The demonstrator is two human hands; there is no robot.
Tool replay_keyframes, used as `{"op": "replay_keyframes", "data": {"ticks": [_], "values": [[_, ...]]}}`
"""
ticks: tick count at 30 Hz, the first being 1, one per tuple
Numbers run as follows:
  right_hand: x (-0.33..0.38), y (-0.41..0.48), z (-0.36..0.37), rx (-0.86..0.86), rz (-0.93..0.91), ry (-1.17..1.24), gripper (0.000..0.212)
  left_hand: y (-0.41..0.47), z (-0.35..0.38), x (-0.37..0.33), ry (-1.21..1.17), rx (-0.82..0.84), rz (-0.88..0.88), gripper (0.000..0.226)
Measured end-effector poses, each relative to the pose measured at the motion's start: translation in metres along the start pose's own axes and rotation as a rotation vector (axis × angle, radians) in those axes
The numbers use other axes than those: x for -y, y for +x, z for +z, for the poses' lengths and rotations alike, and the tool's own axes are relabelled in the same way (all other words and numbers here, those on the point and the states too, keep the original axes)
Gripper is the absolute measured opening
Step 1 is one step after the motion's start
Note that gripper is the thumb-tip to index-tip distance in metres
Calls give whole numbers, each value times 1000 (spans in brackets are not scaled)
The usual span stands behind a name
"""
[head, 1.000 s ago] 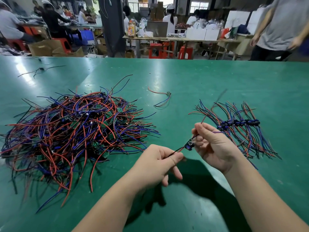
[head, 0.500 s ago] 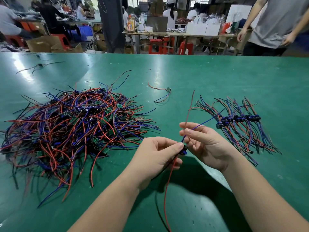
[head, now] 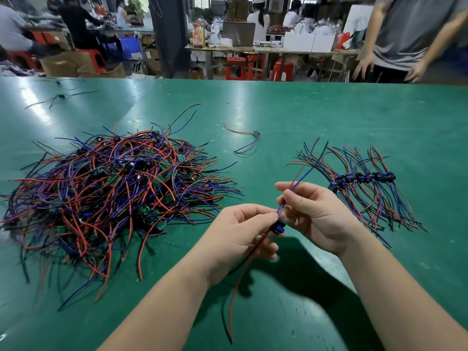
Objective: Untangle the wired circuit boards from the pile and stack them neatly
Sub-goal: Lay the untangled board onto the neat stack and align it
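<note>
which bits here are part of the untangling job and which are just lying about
Job: left hand, right hand, held board, pile, stack.
Lying about: lone board, stray wires, cardboard boxes, red stools.

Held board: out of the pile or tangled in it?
Out. Left hand and right hand hold the board apart from the pile; its wires hang down and rise up, none reaching the pile.

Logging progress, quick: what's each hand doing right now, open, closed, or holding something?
Left hand: closed, pinching the wired circuit board.
Right hand: closed, pinching that board's upper wires.
</note>
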State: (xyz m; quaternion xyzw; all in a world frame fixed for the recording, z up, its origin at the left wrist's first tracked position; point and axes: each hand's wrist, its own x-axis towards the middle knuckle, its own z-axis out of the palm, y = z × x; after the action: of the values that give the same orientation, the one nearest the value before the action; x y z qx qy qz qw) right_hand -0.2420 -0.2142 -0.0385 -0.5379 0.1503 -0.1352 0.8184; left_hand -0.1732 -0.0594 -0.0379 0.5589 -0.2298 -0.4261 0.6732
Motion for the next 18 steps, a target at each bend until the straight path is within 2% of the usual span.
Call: {"op": "replay_keyframes", "data": {"ticks": [3, 6, 9, 14, 18], "values": [[-4, -1, 4, -9, -42, -213, 17, 1, 0, 3, 81, -66, 7, 18], [-7, -1, 8, -14, -41, -253, 16, 2, -1, 5, 69, -97, -10, 16], [-3, 1, 6, -77, -37, -167, 3, 2, -2, 3, 53, -67, -52, 14], [11, 5, -8, -245, -52, 15, 8, -1, 0, 2, 119, 16, -89, 19], [15, 4, -13, -217, -55, 88, 12, -2, 0, 2, 137, 34, -101, 23]]}}
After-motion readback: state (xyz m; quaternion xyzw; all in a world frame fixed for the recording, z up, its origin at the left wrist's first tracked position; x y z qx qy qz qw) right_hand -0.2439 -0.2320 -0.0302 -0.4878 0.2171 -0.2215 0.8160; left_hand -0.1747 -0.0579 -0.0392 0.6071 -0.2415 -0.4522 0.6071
